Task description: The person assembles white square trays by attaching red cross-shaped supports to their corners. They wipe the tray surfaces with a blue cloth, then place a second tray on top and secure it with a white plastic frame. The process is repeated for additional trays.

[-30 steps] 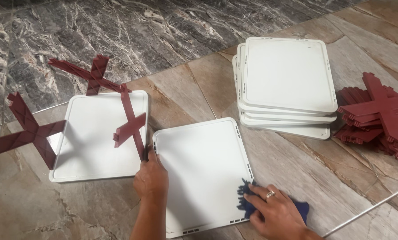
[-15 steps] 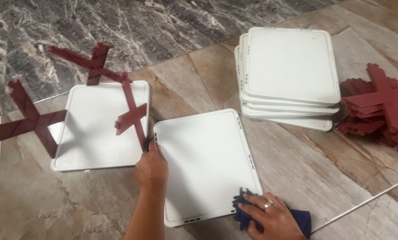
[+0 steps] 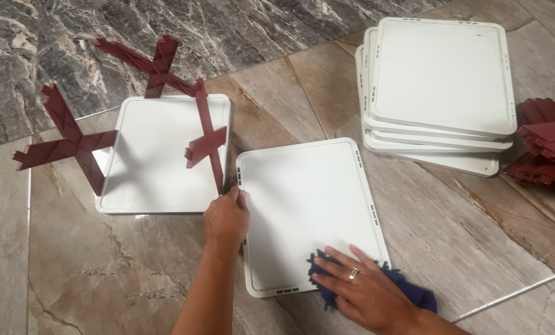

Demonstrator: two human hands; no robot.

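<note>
A white square panel (image 3: 302, 198) lies flat on the tiled floor in front of me. My left hand (image 3: 226, 220) grips its left edge. My right hand (image 3: 358, 288), fingers spread and a ring on one finger, presses a dark blue cloth (image 3: 414, 291) onto the panel's near right corner. Just left of this panel lies a second white panel (image 3: 159, 155) with three dark red X-shaped pieces (image 3: 204, 146) standing up from its edges.
A stack of several white panels (image 3: 438, 87) sits at the back right. A pile of dark red X-shaped pieces (image 3: 547, 149) lies at the far right edge. A dark marble wall (image 3: 165, 25) runs along the back.
My right hand has slid the blue cloth leftward along the panel's near right corner and spread its fingers. The view has shifted, so everything sits further right. The left hand keeps its hold.
</note>
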